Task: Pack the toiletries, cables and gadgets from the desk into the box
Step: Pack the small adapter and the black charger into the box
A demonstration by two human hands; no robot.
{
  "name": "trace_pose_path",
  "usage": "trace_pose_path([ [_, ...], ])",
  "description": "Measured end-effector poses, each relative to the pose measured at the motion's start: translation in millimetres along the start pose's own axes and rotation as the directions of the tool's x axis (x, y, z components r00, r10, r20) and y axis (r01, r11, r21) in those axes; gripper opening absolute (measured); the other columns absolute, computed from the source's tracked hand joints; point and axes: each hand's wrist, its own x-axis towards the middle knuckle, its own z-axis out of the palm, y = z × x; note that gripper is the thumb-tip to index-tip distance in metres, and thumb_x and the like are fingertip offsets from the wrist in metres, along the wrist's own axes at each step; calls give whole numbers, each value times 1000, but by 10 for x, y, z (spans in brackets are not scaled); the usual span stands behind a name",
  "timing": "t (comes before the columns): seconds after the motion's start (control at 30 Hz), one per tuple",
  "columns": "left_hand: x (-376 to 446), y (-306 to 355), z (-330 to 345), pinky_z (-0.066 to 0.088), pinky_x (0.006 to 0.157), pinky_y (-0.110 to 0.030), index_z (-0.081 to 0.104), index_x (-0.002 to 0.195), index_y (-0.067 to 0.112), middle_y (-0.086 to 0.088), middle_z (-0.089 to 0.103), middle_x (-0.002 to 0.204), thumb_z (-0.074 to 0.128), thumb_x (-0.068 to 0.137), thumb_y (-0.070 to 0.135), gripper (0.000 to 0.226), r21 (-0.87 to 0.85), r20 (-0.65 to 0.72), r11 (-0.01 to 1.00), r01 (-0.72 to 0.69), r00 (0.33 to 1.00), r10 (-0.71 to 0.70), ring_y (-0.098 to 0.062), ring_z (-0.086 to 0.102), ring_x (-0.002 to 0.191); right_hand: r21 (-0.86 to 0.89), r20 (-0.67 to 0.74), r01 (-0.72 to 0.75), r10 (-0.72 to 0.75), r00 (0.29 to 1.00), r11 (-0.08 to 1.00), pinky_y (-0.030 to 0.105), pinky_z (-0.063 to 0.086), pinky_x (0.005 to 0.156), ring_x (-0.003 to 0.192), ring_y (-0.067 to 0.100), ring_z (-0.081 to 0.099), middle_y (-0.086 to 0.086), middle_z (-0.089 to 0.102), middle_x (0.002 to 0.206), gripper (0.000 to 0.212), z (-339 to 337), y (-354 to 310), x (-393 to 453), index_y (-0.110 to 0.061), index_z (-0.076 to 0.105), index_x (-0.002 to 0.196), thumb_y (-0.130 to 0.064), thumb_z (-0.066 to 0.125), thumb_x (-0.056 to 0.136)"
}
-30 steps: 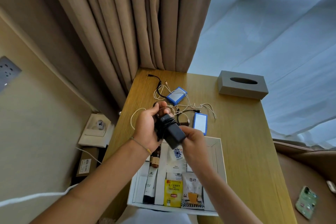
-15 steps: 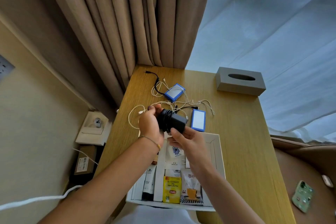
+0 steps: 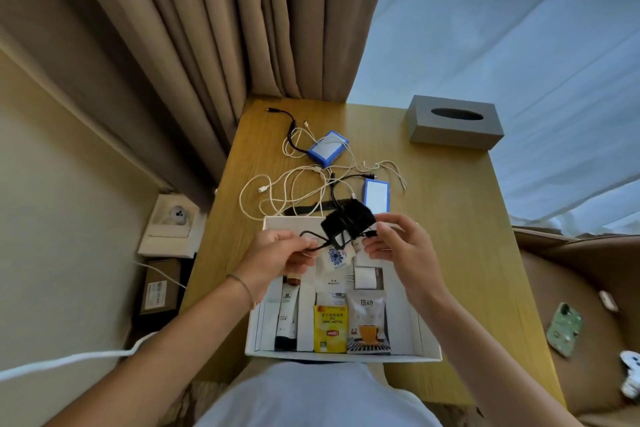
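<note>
A black charger (image 3: 348, 222) with its cable wound round it hangs above the far end of the white box (image 3: 429, 340). My left hand (image 3: 277, 255) pinches a loose loop of that black cable. My right hand (image 3: 394, 246) pinches the cable's plug end beside the charger. In the box lie a black-and-white tube (image 3: 287, 315), a yellow tea packet (image 3: 330, 329), a coffee sachet (image 3: 367, 326), a white plug (image 3: 363, 277) and white sachets (image 3: 335, 258). White cables (image 3: 277, 191) and two blue-edged gadgets (image 3: 327, 148) (image 3: 376, 196) lie on the desk beyond the box.
The wooden desk (image 3: 460, 218) carries a grey tissue box (image 3: 453, 121) at its far right corner. Curtains hang behind. A green phone (image 3: 564, 328) lies on the brown seat to the right. Small boxes (image 3: 169, 229) sit on the floor to the left.
Both hands have come toward me with the charger, from over the desk to above the box. The left hand has let go of the charger body and now pinches a loose cable loop.
</note>
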Motion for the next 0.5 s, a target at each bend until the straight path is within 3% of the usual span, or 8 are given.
trace_pose_path([
  [0.1, -52, -198, 137, 61, 70, -35, 68, 76, 11, -9, 73, 81, 67, 90, 4, 16, 205, -45, 971, -122, 990, 134, -22, 71, 78, -41, 77, -116, 119, 990, 992, 32, 60, 68, 75, 27, 71, 23, 75, 90, 18, 31, 116, -11, -4, 66, 110, -11, 51, 103],
  [0.23, -103, -408, 253, 55, 70, -30, 67, 76, 19, 5, 68, 74, 66, 90, 13, 16, 520, -34, 812, -265, 944, 329, -8, 63, 73, -99, -1, -261, 263, 965, 960, 40, 59, 74, 77, 30, 70, 30, 72, 97, 21, 90, 304, -20, -1, 62, 115, -17, 55, 103],
  [0.33, -172, -532, 316, 54, 77, -24, 69, 81, 27, 11, 67, 84, 69, 89, 21, 10, 567, 58, 766, -302, 943, 329, -3, 62, 85, -167, -41, -295, 293, 955, 941, 44, 60, 76, 74, 28, 71, 25, 74, 93, 27, 94, 418, -35, -3, 61, 109, -27, 65, 97],
  [0.5, -292, -724, 314, 51, 78, -23, 68, 90, 29, 14, 64, 94, 72, 87, 34, 7, 691, 273, 591, -417, 907, 321, -3, 59, 87, -220, -49, -385, 384, 922, 896, 31, 61, 59, 64, 19, 72, 15, 74, 92, 24, 144, 560, -73, -6, 59, 106, -24, 70, 94],
])
